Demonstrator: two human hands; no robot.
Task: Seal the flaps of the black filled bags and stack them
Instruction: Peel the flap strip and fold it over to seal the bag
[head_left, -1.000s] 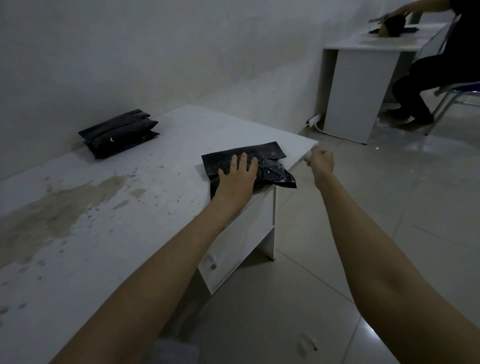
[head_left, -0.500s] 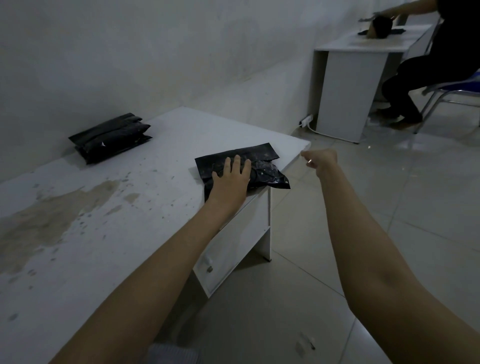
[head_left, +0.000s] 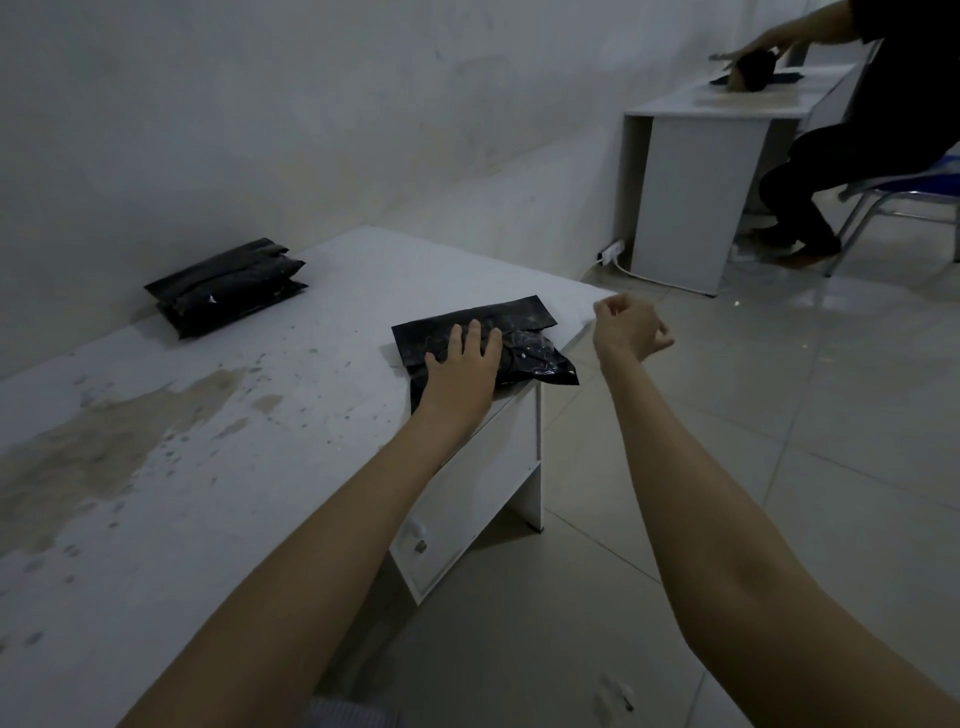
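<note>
My left hand (head_left: 460, 371) lay flat on the black bag (head_left: 485, 345), fingers straight and pressing down, pinning it near the right end of the white table (head_left: 156, 467). My right hand (head_left: 631, 330) hung in the air just off the table's corner, to the right of the bag and apart from it, fingers curled. Whether they pinched a peeled strip was too small to tell.

The bag's long axis ran roughly left to right across my view. Its flap (head_left: 498, 314) lay on the far side, beyond my left fingertips, and one corner overhung the table's near edge. In my judgement the flap was not yet sealed. My right hand was free but would have to travel left to reach the flap, while my left hand already held the bag steady.

The stack of finished bags (head_left: 226, 286) sat well apart to the far left, against the wall (head_left: 311, 130).
</note>
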